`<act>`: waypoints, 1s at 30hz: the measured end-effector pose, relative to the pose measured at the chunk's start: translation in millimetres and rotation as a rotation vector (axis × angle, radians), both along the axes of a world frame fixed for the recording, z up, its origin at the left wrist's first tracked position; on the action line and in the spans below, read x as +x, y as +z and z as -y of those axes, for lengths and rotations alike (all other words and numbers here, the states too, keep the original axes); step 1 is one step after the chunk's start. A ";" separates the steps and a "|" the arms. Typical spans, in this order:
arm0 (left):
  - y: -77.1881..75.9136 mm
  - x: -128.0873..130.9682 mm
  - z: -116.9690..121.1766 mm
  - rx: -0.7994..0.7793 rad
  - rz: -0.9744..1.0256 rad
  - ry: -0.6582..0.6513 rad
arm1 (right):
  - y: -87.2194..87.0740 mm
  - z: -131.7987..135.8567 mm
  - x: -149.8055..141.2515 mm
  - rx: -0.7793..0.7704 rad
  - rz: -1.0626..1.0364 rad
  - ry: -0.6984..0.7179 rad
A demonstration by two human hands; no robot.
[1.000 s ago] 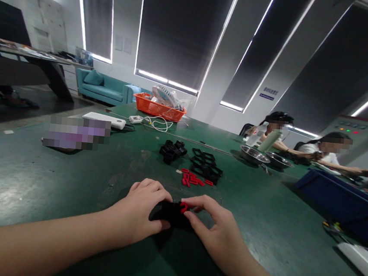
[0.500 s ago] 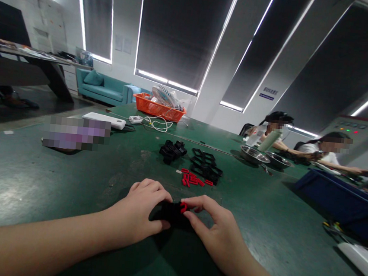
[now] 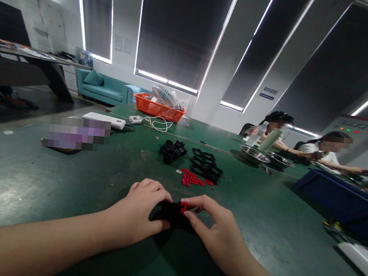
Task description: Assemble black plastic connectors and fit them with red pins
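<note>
A: Biggest 1st, pls, & what's diff. vs 1 s ago?

B: Green surface (image 3: 101, 186), fills lower half of pic. Layout same as 1 s ago AFAICT. Its L edge runs diag. from mid-L up twd upper ctr.

A: Next size down?

B: Dk blue bin (image 3: 337, 196), R side of frame, same spot. Then orange basket (image 3: 157, 109) w/ a fan in it, upper ctr, by the surface's far L part. Also unmoved.

A: Hands?

B: Both low ctr, same pose as 1 s ago. L hand (image 3: 144, 210): thumb below, fingers above, clamped on a black piece (image 3: 173, 213). R hand (image 3: 218, 223): thumb & index pinching a red clip at that piece's R end. Hands near e/o, the piece b/w them.

A: Piece details?

B: V. dark, mostly lost in shadow, can't tell exact shape. Position unchanged.

A: Smaller stuff?

B: Black frames (image 3: 203, 159) & a black heap (image 3: 172, 151), side by side, mid ctr. Loose red pieces (image 3: 193, 179) just below the frames. Red clip (image 3: 183, 207) last; maybe a tiny tilt since, hard to say.

A: Room to move?

B: Wide stretch of green L of L hand, out to the L edge; another b/w R hand & the bin's near edge. Ahead it's tighter: short strip, then red pieces. Green also shows under both wrists, btm ctr, in shadow.
</note>
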State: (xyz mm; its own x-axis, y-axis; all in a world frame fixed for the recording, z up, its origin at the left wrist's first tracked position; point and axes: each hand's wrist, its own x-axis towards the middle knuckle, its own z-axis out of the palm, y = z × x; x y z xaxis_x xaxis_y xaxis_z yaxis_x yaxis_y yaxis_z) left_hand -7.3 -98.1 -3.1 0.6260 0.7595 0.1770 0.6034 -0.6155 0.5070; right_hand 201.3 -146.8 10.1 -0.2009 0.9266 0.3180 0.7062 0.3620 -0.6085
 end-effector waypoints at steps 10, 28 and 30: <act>-2.1 -0.1 -0.7 0.005 -0.002 0.001 | -1.1 -0.6 -0.1 0.004 -0.011 0.008; -1.9 -0.4 -1.2 0.000 0.001 0.004 | -1.2 -2.0 0.0 -0.001 -0.020 0.011; -2.1 -0.4 -1.4 0.003 0.001 0.003 | -1.7 -2.0 0.3 -0.001 -0.018 0.009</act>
State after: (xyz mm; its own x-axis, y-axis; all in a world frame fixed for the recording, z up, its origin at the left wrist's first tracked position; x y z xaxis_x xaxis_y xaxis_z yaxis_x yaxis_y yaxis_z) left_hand -7.8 -96.7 -5.2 0.6236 0.7607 0.1799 0.6044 -0.6152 0.5062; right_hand 201.6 -144.8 8.4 -0.2036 0.9251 0.3204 0.6919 0.3675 -0.6215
